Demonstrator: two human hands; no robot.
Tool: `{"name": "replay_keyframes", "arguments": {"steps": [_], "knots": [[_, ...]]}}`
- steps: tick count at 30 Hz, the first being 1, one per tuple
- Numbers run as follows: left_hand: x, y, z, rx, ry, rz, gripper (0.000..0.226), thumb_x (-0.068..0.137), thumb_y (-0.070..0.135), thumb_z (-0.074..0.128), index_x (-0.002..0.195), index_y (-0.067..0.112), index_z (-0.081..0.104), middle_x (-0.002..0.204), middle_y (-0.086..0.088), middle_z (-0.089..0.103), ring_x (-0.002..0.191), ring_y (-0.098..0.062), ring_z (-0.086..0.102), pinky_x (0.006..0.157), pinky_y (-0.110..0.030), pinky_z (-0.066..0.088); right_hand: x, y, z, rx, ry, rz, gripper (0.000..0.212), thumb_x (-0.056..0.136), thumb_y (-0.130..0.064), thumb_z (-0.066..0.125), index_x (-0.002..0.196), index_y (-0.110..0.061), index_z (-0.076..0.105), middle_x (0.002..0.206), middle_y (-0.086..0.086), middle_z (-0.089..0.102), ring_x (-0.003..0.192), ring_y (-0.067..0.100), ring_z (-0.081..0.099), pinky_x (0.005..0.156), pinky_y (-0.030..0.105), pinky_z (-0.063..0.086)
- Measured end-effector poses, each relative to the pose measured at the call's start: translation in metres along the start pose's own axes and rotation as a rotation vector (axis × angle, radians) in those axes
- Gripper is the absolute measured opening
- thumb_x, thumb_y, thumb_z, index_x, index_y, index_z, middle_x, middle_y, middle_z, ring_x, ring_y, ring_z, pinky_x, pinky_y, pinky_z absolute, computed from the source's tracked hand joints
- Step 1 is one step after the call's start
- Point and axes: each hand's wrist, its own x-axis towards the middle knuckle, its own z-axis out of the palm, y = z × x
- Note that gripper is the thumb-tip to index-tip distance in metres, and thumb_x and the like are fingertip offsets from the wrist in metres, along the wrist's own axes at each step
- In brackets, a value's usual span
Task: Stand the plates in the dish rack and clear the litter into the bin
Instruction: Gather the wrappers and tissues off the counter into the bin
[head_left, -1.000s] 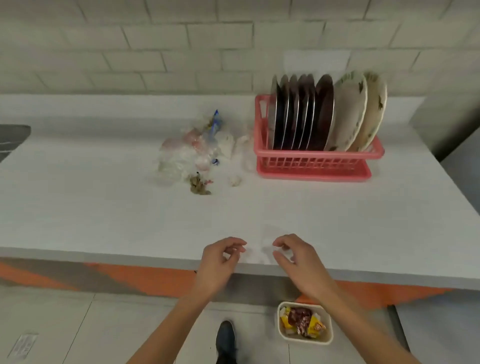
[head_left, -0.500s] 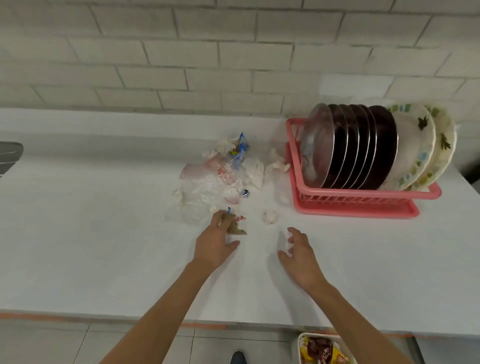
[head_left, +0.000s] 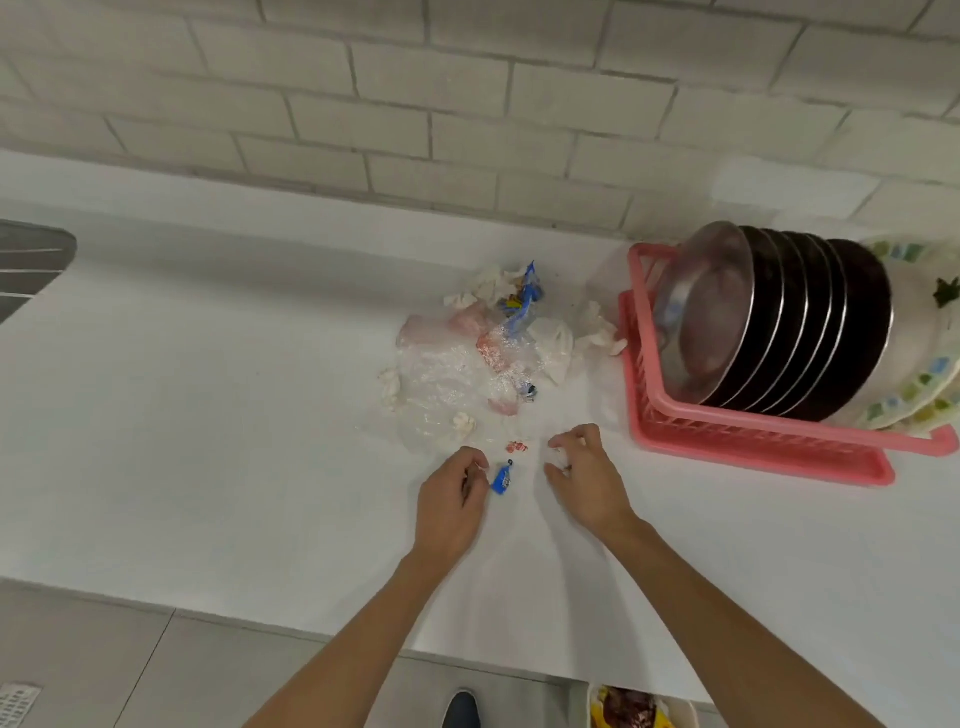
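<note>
A pink dish rack (head_left: 779, 415) stands at the right of the white counter (head_left: 208, 441). It holds several steel plates (head_left: 727, 312) and two patterned plates (head_left: 924, 364) on edge. A pile of litter (head_left: 467, 358), made of clear plastic, tissues and wrappers, lies left of the rack. Just in front of the pile, my left hand (head_left: 449, 506) curls its fingers around a small scrap that is mostly hidden. A blue wrapper (head_left: 502, 478) lies beside its fingertips, and a red scrap (head_left: 517, 447) lies a little farther back. My right hand (head_left: 589, 480) grips a crumpled white tissue (head_left: 558, 460).
The white bin (head_left: 681, 705), with wrappers inside, sits on the floor below the counter's front edge at the lower right. A dark grey surface (head_left: 26, 270) shows at the far left. A brick wall backs the counter. My shoe (head_left: 462, 709) is on the floor.
Both hands moved from the counter's front edge up to the litter. The left hand closed over the brown scrap, and the right hand closed on the white tissue ball.
</note>
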Motion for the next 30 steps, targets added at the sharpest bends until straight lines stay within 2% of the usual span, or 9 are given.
{"name": "replay_keyframes", "arguments": {"steps": [2,6,10,13,19,23,25,27,30], "knots": [[0.001,-0.002,0.000,-0.055,0.013,-0.033,0.019,0.083,0.017,0.043,0.080,0.025,0.060,0.063,0.008,0.052,0.053,-0.005,0.041,0.053,-0.016,0.033,0.007,-0.008,0.001,-0.014,-0.050,-0.030,0.015,0.090,-0.009,0.058,0.102,-0.015,0.063,0.110,0.003,0.047,0.079,0.017,0.053,0.071,0.025,0.043],[0.001,0.000,-0.003,-0.171,0.078,-0.107,0.024,0.083,0.014,0.042,0.074,0.026,0.061,0.057,0.003,0.050,0.049,-0.006,0.037,0.050,-0.015,0.030,0.011,-0.030,0.004,0.111,-0.030,-0.101,0.015,0.089,-0.002,0.052,0.084,-0.015,0.057,0.095,-0.003,0.053,0.081,0.009,0.055,0.069,0.020,0.041],[0.001,0.002,-0.007,-0.267,0.136,-0.151,0.026,0.084,0.007,0.042,0.076,0.022,0.062,0.054,0.003,0.048,0.049,-0.011,0.039,0.050,-0.022,0.034,0.003,-0.048,0.013,0.159,-0.072,-0.090,0.003,0.091,-0.015,0.050,0.090,-0.017,0.052,0.088,-0.002,0.061,0.072,0.014,0.057,0.065,0.031,0.047],[0.003,0.003,-0.010,-0.323,0.173,-0.193,0.029,0.087,0.000,0.044,0.078,0.019,0.063,0.056,-0.007,0.050,0.050,-0.019,0.041,0.051,-0.029,0.036,-0.005,-0.046,0.024,-0.032,-0.177,-0.132,0.017,0.088,-0.029,0.061,0.093,-0.018,0.049,0.084,-0.003,0.055,0.072,0.019,0.053,0.064,0.032,0.043],[0.006,0.010,-0.028,-0.280,0.106,-0.115,0.024,0.088,0.001,0.048,0.084,0.018,0.064,0.054,0.014,0.048,0.048,-0.007,0.036,0.051,-0.018,0.033,0.008,-0.047,0.015,-0.007,-0.299,-0.152,0.012,0.087,-0.015,0.062,0.081,-0.009,0.053,0.079,0.003,0.053,0.064,0.017,0.045,0.057,0.026,0.037],[0.022,0.013,-0.056,-0.232,0.118,-0.060,0.024,0.088,0.010,0.047,0.084,0.027,0.064,0.057,0.012,0.048,0.048,-0.009,0.035,0.048,-0.020,0.032,0.027,-0.072,0.008,0.125,-0.153,-0.143,0.013,0.077,-0.005,0.061,0.070,0.001,0.051,0.064,0.003,0.047,0.055,0.013,0.036,0.051,0.025,0.031],[0.030,0.010,-0.070,-0.203,0.124,-0.069,0.023,0.089,0.009,0.048,0.085,0.025,0.064,0.057,0.002,0.047,0.048,-0.013,0.035,0.049,-0.025,0.033,0.038,-0.086,0.006,0.136,-0.106,-0.178,0.016,0.077,-0.001,0.059,0.066,-0.004,0.047,0.061,0.002,0.043,0.052,0.011,0.033,0.050,0.024,0.029],[0.037,0.006,-0.083,-0.178,0.133,-0.086,0.024,0.090,0.006,0.048,0.086,0.023,0.065,0.059,-0.006,0.047,0.050,-0.016,0.036,0.051,-0.029,0.034,0.048,-0.096,0.007,0.126,-0.108,-0.206,0.018,0.080,0.001,0.055,0.070,-0.010,0.045,0.061,-0.001,0.041,0.053,0.012,0.033,0.051,0.026,0.028],[0.049,0.000,-0.102,-0.132,0.152,-0.107,0.024,0.090,0.005,0.048,0.088,0.020,0.066,0.064,-0.003,0.052,0.052,-0.024,0.041,0.053,-0.037,0.044,0.060,-0.104,0.012,0.179,-0.154,-0.145,0.012,0.082,0.001,0.050,0.079,-0.010,0.048,0.071,0.004,0.044,0.060,0.019,0.038,0.056,0.030,0.031]]}}
